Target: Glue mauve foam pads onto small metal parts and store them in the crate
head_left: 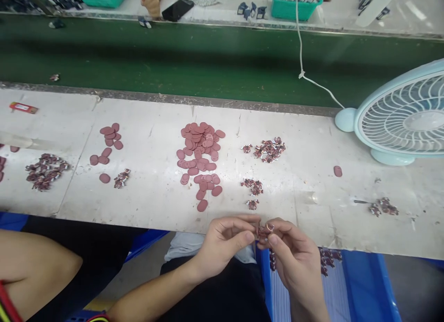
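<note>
Just over the table's front edge, my left hand [225,243] and my right hand [293,252] meet, fingertips nearly touching. My right thumb and fingers pinch a small brown figure part [265,230] with pale and orange bits. The left fingers close on a reddish-brown disc seen edge-on at its left side, partly hidden by the fingers. Behind my hands lies a large pile of reddish-brown oval discs [199,137]. Small brown parts [269,150] form a cluster to the right of the discs, with smaller groups [252,204] nearer my hands.
A pale blue fan [416,118] stands at the right. An open blue bin [367,280] holding brown parts sits below the table edge [350,248]. At the left are more discs [104,178], brown parts [46,171] and another person's bare leg [38,262].
</note>
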`<control>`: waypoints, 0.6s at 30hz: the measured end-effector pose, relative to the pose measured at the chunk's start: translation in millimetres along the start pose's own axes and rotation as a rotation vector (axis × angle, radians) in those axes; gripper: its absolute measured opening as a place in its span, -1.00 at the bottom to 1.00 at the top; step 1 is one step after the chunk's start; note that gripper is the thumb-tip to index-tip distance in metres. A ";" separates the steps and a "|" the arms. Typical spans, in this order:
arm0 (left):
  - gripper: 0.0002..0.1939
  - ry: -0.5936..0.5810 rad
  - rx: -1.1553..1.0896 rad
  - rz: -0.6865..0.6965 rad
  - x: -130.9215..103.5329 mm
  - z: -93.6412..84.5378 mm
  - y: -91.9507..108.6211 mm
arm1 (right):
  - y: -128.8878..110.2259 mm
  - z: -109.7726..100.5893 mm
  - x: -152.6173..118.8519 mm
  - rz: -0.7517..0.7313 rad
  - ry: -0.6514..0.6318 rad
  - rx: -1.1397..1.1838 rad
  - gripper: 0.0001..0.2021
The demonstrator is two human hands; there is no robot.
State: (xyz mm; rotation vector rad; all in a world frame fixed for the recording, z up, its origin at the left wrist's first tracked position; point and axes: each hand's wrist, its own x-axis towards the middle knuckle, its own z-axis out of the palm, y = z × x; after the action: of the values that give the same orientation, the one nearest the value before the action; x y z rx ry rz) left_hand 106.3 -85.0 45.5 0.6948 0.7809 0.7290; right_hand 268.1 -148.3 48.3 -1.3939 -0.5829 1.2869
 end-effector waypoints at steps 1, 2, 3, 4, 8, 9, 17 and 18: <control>-0.90 -0.013 0.106 0.045 1.4 -5.7 3.8 | 2.0 -7.2 -0.6 0.000 0.025 0.021 -0.85; -0.89 -0.014 0.249 0.118 3.5 -13.2 8.4 | 3.4 -14.8 -1.5 -0.005 0.063 0.040 -0.84; -0.86 -0.001 0.435 0.214 6.4 -22.3 13.4 | 4.2 -22.9 -2.7 -0.014 0.111 0.059 -0.84; -0.84 0.026 0.660 0.325 9.8 -32.4 18.4 | 4.4 -31.2 -4.2 -0.026 0.165 0.076 -0.84; -0.72 0.040 1.531 0.637 24.7 -71.5 33.6 | 3.8 -66.2 -13.8 -0.042 0.391 0.099 -0.80; -0.70 0.000 1.670 0.662 27.0 -78.4 35.4 | 4.0 -75.6 -17.6 -0.043 0.448 0.094 -0.79; -0.58 -0.338 1.787 0.776 27.7 -97.9 33.2 | 32.4 -186.8 -72.5 -0.215 0.913 -0.064 -0.72; -0.58 -0.367 1.779 0.786 28.5 -98.5 32.5 | 42.5 -204.1 -79.5 -0.224 0.961 -0.108 -0.70</control>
State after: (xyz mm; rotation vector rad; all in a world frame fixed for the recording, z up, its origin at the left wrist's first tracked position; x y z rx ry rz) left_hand 31.0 -17.6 8.5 2.7595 0.6450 0.3740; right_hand 417.3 -307.2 0.8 -1.7673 -0.1273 0.3092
